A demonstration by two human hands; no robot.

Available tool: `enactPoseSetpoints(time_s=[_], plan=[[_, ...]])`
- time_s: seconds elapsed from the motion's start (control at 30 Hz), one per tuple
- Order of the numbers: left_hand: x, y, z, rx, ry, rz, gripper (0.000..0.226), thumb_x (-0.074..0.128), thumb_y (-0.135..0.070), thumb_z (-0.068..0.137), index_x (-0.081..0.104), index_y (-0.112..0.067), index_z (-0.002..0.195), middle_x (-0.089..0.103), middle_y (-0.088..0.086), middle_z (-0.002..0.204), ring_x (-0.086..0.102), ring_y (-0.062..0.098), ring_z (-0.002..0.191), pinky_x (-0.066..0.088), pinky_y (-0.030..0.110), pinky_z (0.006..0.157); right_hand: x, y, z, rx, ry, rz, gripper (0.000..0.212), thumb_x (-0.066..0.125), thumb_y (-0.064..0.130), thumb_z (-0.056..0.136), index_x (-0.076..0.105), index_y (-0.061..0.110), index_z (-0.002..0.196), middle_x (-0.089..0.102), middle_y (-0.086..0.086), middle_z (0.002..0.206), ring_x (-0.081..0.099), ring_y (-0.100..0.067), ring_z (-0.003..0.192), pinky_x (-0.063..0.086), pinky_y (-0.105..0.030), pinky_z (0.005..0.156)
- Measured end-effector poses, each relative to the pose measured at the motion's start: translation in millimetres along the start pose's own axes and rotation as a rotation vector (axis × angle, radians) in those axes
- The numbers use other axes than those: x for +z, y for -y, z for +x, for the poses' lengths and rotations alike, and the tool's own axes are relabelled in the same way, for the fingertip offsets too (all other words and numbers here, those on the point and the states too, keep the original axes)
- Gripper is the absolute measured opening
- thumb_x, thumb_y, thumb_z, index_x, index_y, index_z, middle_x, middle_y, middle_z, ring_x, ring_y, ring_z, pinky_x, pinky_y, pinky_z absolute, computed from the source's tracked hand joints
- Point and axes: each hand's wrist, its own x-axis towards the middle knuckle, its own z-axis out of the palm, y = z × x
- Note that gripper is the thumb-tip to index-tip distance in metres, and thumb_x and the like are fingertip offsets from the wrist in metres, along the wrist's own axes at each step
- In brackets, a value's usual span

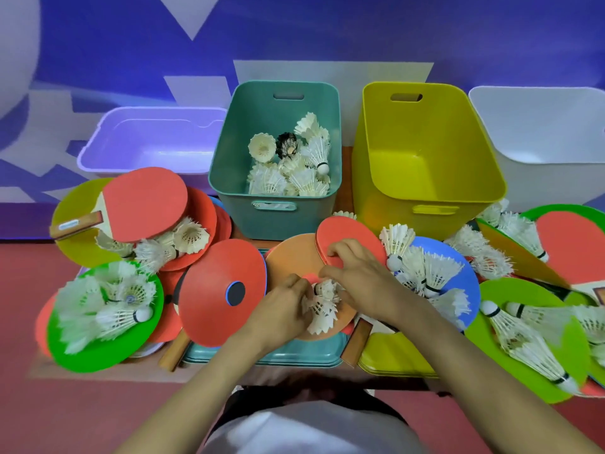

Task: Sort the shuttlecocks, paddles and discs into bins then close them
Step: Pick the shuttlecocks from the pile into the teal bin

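Near the front edge of the tabletop, at its middle, a small bunch of feather shuttlecocks (322, 308) lies on an orange disc (291, 262), and both hands are on it. The left hand (283, 311) has its fingers curled round the feathered skirts from the left. The right hand (358, 281) comes over from the right and seems to pinch at the cork end with thumb and forefinger, its other fingers bent above a red paddle (352, 235) that overlaps the disc. These shuttlecocks should weigh almost nothing, so lifting needs no force; the risk is crushing. The feather skirts are stiff but brittle and would likely splay or snap if squeezed. They also catch in one another, so a bunch may come up tangled or shed one on the way. The firm place to hold is the rounded cork, or a loose cupping under several skirts at once. They likely belong in the teal bin (311, 219) at the middle of the back edge, which holds a pile of shuttlecocks; nothing shows inside the yellow bin (425, 152) beside it.
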Motion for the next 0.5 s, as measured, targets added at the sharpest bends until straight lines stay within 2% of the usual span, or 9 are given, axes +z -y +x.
enactPoseSetpoints(time_s=[0.07,0.2,0.3,0.37,0.5], plan=[[-0.5,-0.1,-1.7,-0.022,-0.060,0.004,0.016,0.055,-0.009,0.082,0.056,-0.010,0.098,0.053,0.006,0.096,0.056,0.031,0.084,0.043,0.041,0.073,4.2,1.1,0.7,-0.014,-0.056,-0.019,0.033,0.071,0.006,0.070,0.070,0.020,0.100,0.051,-0.013,0.121,0.043,-0.035,0.121,0.041,-0.043,0.093],[-4.8,4.8,-2.8,-0.082,-0.190,-0.037,0.008,0.053,-0.009,0.082,0.057,-0.013,0.088,0.060,0.004,0.088,0.058,0.029,0.078,0.047,0.043,0.069,13.6,-2.7,4.6,-0.007,-0.093,-0.011,0.024,0.083,0.014,0.060,0.073,0.024,0.080,0.055,-0.013,0.126,0.049,-0.039,0.118,0.043,-0.046,0.093],[-12.2,2.9,-4.4,-0.117,-0.275,-0.092,0.007,0.053,-0.009,0.083,0.049,-0.014,0.085,0.060,0.003,0.076,0.057,0.030,0.069,0.046,0.044,0.064,21.1,-3.6,6.9,-0.017,-0.148,0.056,0.012,0.077,0.018,0.070,0.071,0.023,0.079,0.052,-0.010,0.130,0.044,-0.037,0.122,0.039,-0.046,0.097],[-16.7,4.1,-6.2,-0.131,-0.320,-0.105,0.014,0.053,-0.009,0.085,0.042,-0.016,0.085,0.058,0.003,0.069,0.054,0.031,0.064,0.045,0.047,0.061,27.9,-4.9,8.3,-0.020,-0.201,0.085,0.010,0.077,0.019,0.073,0.070,0.024,0.079,0.054,-0.006,0.127,0.039,-0.028,0.123,0.039,-0.043,0.096],[-28.4,14.0,-11.3,-0.125,-0.427,-0.150,0.024,0.054,-0.009,0.087,0.038,-0.024,0.078,0.058,-0.003,0.074,0.056,0.026,0.066,0.046,0.045,0.063,36.2,-7.3,10.8,-0.003,-0.271,0.269,0.003,0.069,0.021,0.080,0.072,0.021,0.080,0.060,-0.001,0.115,0.035,-0.017,0.117,0.039,-0.040,0.094]])
